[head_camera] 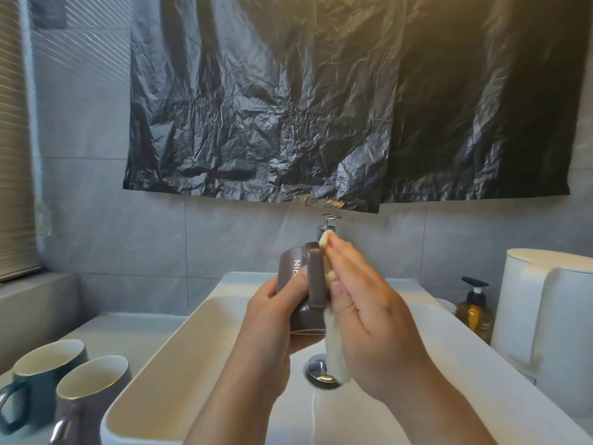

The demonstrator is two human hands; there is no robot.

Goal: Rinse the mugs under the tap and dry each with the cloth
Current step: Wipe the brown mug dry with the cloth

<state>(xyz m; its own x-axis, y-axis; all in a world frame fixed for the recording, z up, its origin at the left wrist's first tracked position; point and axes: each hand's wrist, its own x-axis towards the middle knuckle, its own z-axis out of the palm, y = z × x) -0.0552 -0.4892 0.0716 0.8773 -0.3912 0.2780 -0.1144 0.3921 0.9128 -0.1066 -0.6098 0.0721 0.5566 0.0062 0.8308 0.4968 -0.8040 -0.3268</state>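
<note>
2 bare forearms enter from the bottom edge, above the near rim of the white sink (144, 396).

left hand (276, 303): fingers and thumb curled round the body of a brown mug (290, 268), gripping it over the basin, in front of the tap (327, 224). the mug's handle faces the camera; pale lettering runs down its side. no water is seen running from the tap.

right hand (369, 316): fingers nearly straight, close together, thumb alongside. it holds the pale cloth (335, 354) between thumb and fingers and presses it against the mug beside the handle. a fold of cloth shows at the fingertips; the rest hangs below the palm, its end in front of the chrome drain (319, 372).

counter (112, 329), left of sink: 2 mugs standing upright, mouths up, just beside each other. the dark teal mug (48, 364) is further left; the grey mug (93, 387) is nearer the sink. both have pale interiors.

right of sink: an amber pump bottle (475, 313), then a white container (545, 309) near it.

wall: grey tiles, with a creased black plastic sheet (321, 107) hanging above the tap. blinds (12, 139) at far left.
</note>
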